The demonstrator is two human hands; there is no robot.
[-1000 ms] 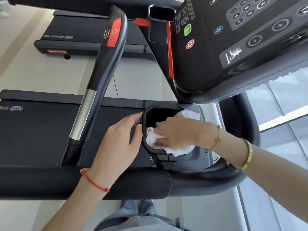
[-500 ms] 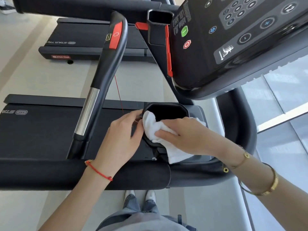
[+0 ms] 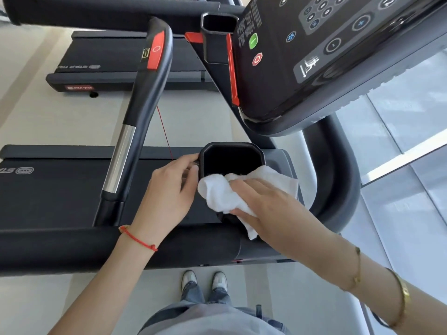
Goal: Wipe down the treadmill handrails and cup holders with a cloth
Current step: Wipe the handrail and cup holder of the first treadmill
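Observation:
A black cup holder with an octagonal rim sits below the treadmill console. My right hand presses a white cloth over the holder's near rim and outer front wall. My left hand grips the holder's left side, thumb at its rim. A black handrail with a red patch and a chrome section rises to the left. Along the front runs a padded black crossbar.
The black console with buttons overhangs at upper right. A second cup holder sits at the top centre. A curved grey rail bends round on the right. Other treadmill decks lie beyond; my feet stand on the pale floor.
My right hand has drawn the cloth out of the cup holder's inside and down over its near rim and front. My left hand has stayed on the holder's left side.

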